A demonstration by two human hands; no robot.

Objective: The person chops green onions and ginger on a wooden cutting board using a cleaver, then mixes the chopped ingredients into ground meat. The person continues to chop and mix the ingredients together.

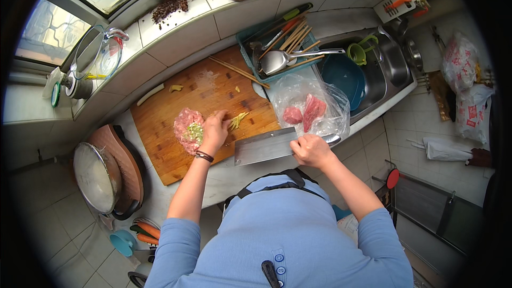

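My right hand (312, 150) grips a cleaver (264, 147) by its handle, the broad blade lying flat over the near edge of a wooden cutting board (168, 160). My left hand (215, 130) is over the board, between a mound of minced meat (185, 117) and a small pile of thin ginger strips (239, 121). Its fingertips come close to the strips, but whether they pinch any is hidden. Chopped scallion (195, 133) lies on the meat. Farther back on the board are a white scallion stalk (150, 94) and a ginger piece (176, 88).
Right of the board, a clear plastic bag (334, 118) holds two chunks of raw meat (314, 109). Behind it, a teal basket (250, 54) carries chopsticks and a metal spatula (276, 62). A steel sink (378, 84) contains a blue basin (344, 78). A metal bowl (96, 178) stands left.
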